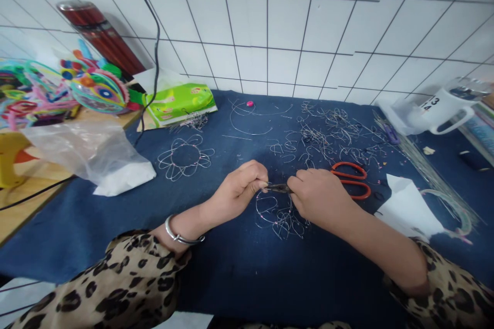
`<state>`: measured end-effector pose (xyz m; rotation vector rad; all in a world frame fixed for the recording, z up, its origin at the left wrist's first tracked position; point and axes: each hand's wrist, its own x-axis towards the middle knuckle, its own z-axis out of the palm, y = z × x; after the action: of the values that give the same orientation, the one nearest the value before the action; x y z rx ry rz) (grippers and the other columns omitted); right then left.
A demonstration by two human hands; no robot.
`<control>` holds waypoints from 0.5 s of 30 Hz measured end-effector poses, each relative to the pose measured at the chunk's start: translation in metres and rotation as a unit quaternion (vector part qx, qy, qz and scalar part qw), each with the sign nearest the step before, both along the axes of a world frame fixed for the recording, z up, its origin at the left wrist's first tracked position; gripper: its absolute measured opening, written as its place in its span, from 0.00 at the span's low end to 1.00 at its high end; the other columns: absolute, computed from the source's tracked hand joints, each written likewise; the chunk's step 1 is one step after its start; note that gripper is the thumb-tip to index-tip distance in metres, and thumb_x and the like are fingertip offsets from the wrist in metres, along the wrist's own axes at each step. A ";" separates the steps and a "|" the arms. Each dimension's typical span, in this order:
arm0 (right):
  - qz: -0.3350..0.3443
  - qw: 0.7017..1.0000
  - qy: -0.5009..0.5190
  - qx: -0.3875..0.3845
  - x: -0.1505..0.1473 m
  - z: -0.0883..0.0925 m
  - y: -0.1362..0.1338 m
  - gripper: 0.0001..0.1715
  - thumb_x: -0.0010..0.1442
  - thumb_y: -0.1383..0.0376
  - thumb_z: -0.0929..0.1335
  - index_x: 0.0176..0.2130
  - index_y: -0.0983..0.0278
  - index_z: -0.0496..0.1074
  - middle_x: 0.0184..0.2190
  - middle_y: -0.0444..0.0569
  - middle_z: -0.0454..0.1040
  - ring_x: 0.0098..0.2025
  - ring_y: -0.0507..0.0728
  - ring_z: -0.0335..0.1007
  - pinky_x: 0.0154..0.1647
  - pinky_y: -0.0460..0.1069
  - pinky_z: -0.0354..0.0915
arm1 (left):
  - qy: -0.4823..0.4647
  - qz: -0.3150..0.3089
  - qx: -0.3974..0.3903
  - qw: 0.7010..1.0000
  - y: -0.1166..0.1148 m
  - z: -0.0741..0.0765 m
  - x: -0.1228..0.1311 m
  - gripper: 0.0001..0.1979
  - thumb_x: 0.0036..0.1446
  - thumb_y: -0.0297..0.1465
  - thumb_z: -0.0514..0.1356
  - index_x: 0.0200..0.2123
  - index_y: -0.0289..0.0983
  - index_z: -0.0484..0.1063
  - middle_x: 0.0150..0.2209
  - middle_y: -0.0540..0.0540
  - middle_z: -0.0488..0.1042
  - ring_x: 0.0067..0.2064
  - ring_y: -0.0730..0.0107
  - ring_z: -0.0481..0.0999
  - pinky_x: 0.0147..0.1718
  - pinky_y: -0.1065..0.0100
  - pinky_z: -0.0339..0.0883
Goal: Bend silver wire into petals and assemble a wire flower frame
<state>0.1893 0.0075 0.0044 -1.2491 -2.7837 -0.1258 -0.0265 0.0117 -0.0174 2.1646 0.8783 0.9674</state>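
My left hand point(243, 187) pinches a thin silvery wire point(261, 211) between thumb and fingers, above the middle of the blue cloth point(224, 277). The wire bends round into a ring with small pink dots on it. Closed round a pair of dark pliers point(278, 188), my right hand point(322, 195) points the jaws left, at the wire by my left fingertips. The pliers' handles are hidden in my palm. Loose curled wire pieces point(287, 226) lie just below. Left of my hands rests a flower-shaped wire ring point(185, 157) with several loops.
Orange-handled scissors point(351, 182) lie beyond my right hand, near a heap of wire scraps point(328, 131). White paper point(409, 205), straight wires point(432, 175) and a white mug point(443, 108) are at right. A plastic bag point(92, 149), green tissue pack point(181, 105) and red flask point(104, 36) stand left.
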 end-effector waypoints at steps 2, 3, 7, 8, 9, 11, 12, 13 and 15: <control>-0.002 1.000 0.001 0.000 0.000 0.000 0.000 0.08 0.59 0.67 0.61 0.30 0.63 0.67 0.27 0.46 0.69 0.28 0.54 0.61 0.28 0.50 0.46 | 0.002 0.001 -0.002 1.000 0.000 0.000 0.000 0.08 0.63 0.25 0.50 0.32 0.35 0.67 0.32 0.46 0.66 0.37 0.70 0.66 0.39 0.65 0.64; -0.003 1.000 0.002 0.000 0.000 -0.001 0.000 0.08 0.59 0.67 0.61 0.30 0.63 0.67 0.27 0.46 0.69 0.28 0.53 0.61 0.28 0.50 0.46 | 0.003 0.000 -0.003 1.000 0.000 0.000 0.001 0.08 0.63 0.25 0.50 0.32 0.35 0.67 0.32 0.46 0.66 0.37 0.70 0.66 0.39 0.65 0.64; -0.005 1.000 0.003 0.007 0.000 -0.002 0.000 0.08 0.60 0.67 0.61 0.30 0.63 0.67 0.26 0.46 0.68 0.28 0.53 0.60 0.29 0.50 0.46 | 0.002 -0.002 -0.006 1.000 -0.001 0.002 0.001 0.09 0.63 0.25 0.50 0.32 0.35 0.67 0.32 0.46 0.66 0.36 0.70 0.66 0.39 0.65 0.64; -0.004 1.000 0.003 0.009 0.000 -0.002 0.001 0.08 0.60 0.67 0.61 0.30 0.63 0.67 0.27 0.46 0.68 0.28 0.54 0.60 0.29 0.50 0.46 | 0.001 -0.002 -0.007 1.000 -0.001 0.002 0.001 0.09 0.63 0.25 0.50 0.32 0.35 0.67 0.32 0.46 0.66 0.36 0.70 0.66 0.39 0.65 0.64; -0.002 1.000 0.004 0.013 0.000 -0.002 0.001 0.08 0.60 0.67 0.61 0.30 0.63 0.67 0.27 0.46 0.68 0.29 0.54 0.60 0.30 0.50 0.46 | -0.001 -0.003 -0.007 1.000 0.000 0.002 0.001 0.09 0.63 0.25 0.50 0.32 0.35 0.67 0.32 0.46 0.67 0.37 0.70 0.67 0.39 0.65 0.64; 0.003 1.000 0.004 0.019 0.000 -0.003 0.002 0.08 0.60 0.67 0.61 0.30 0.63 0.66 0.27 0.46 0.68 0.30 0.54 0.59 0.30 0.51 0.46 | -0.004 -0.010 -0.006 1.000 0.001 0.002 0.000 0.08 0.63 0.25 0.50 0.32 0.35 0.67 0.32 0.46 0.67 0.37 0.70 0.67 0.40 0.65 0.64; 0.005 1.000 0.003 0.022 0.000 -0.003 0.002 0.07 0.59 0.67 0.61 0.30 0.63 0.66 0.27 0.46 0.68 0.30 0.55 0.59 0.31 0.51 0.46 | -0.006 -0.016 -0.005 1.000 0.001 0.002 -0.001 0.08 0.63 0.25 0.50 0.32 0.35 0.67 0.31 0.46 0.68 0.37 0.70 0.67 0.40 0.65 0.64; 0.006 1.000 0.002 0.026 0.000 -0.003 0.002 0.07 0.59 0.67 0.61 0.30 0.63 0.66 0.28 0.46 0.68 0.31 0.55 0.59 0.31 0.51 0.46 | -0.009 -0.022 -0.002 1.000 0.002 0.001 -0.001 0.08 0.63 0.25 0.50 0.32 0.34 0.67 0.31 0.46 0.68 0.37 0.70 0.68 0.40 0.65 0.64; 0.007 0.999 0.000 0.031 0.001 -0.003 0.003 0.07 0.59 0.67 0.62 0.30 0.63 0.66 0.28 0.46 0.67 0.31 0.55 0.59 0.32 0.51 0.45 | -0.016 -0.032 0.005 0.999 0.003 0.000 -0.002 0.08 0.63 0.24 0.51 0.32 0.34 0.67 0.31 0.46 0.68 0.38 0.70 0.68 0.41 0.64 0.64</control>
<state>0.1900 0.0103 0.0016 -1.2162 -2.7649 -0.2108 -0.0284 0.0147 -0.0172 2.1660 0.7862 0.9743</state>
